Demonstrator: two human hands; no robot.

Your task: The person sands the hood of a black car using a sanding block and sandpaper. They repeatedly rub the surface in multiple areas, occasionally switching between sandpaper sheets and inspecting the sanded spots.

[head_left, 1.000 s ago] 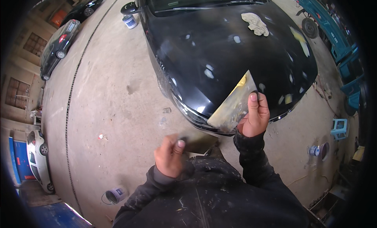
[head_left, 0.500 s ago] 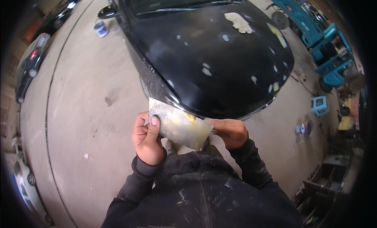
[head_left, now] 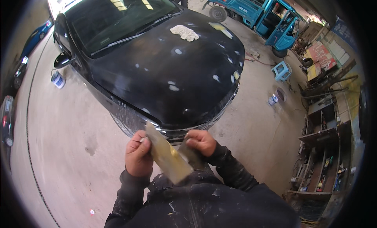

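My left hand (head_left: pixel 138 154) pinches one end of a thin flat putty board (head_left: pixel 167 154), tilted downward and smeared with yellowish putty. In my right hand (head_left: pixel 201 143) is a thin, dark greyish flat blade (head_left: pixel 190 154), perhaps a putty spreader; motion blurs it, and its lower end lies close to the board. Both hands are in front of my body, before the nose of a black car (head_left: pixel 153 78). Whitish and yellowish patches dot its hood, where a crumpled pale cloth (head_left: pixel 184 32) lies.
A bucket (head_left: pixel 58 79) stands on the floor left of the car. To the right are a blue stool (head_left: pixel 282 71), a small can (head_left: pixel 272 99) and a blue cargo truck (head_left: pixel 251 12). Tool shelves (head_left: pixel 320 149) line the right side. Another person's legs (head_left: pixel 181 0) show behind the car.
The putty board has swung from nearly level to steeply tilted. My right hand has lifted away from its edge, bringing the dark blade into sight. The view has shifted toward the right.
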